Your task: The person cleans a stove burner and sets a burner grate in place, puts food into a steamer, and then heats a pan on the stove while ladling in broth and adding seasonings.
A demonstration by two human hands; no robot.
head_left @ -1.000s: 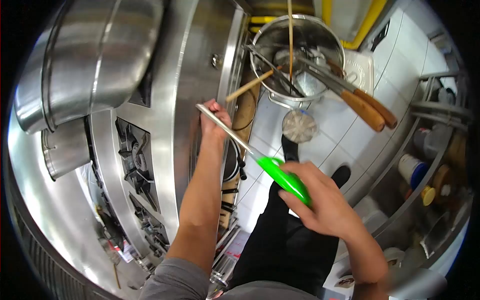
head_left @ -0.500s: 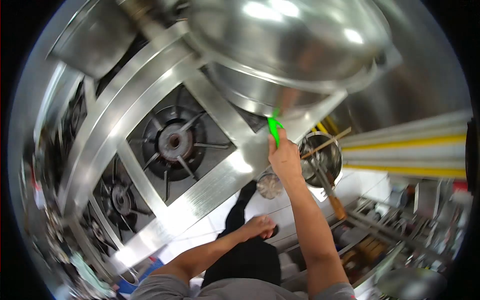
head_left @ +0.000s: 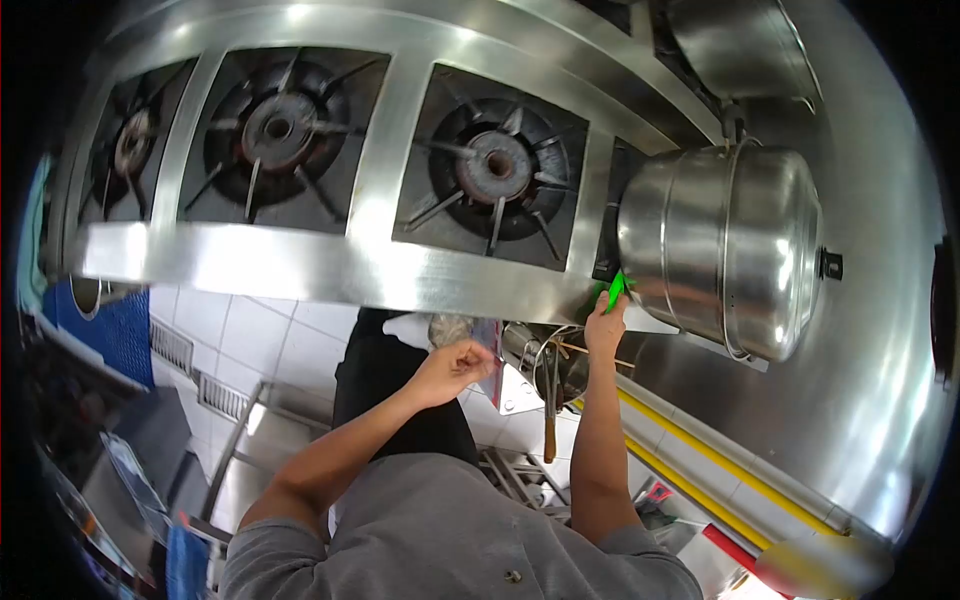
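My right hand (head_left: 605, 327) is closed around a bright green long-handled lighter (head_left: 616, 289) at the stove's front edge. The lighter points up toward the base of a large steel pot (head_left: 690, 245), which stands on the right end of the stove (head_left: 470, 285). What its tip touches is hidden by the pot. My left hand (head_left: 455, 372) hangs in front of the stove, fingers loosely bent and apart, holding nothing I can see. Nearest to it is a round pale object (head_left: 450, 328) below the stove edge.
Several bare burners (head_left: 497, 168) line the stove to the left. A steel container (head_left: 562, 370) with wooden-handled tools stands low beside my right forearm. Another steel pot (head_left: 745, 45) sits at the back right. Yellow-edged rails (head_left: 690, 440) run along the right side.
The view has swung, so the pot now lies to the right and more burners show. My right hand still holds the green lighter by the pot. My left hand has risen and its fingers have loosened.
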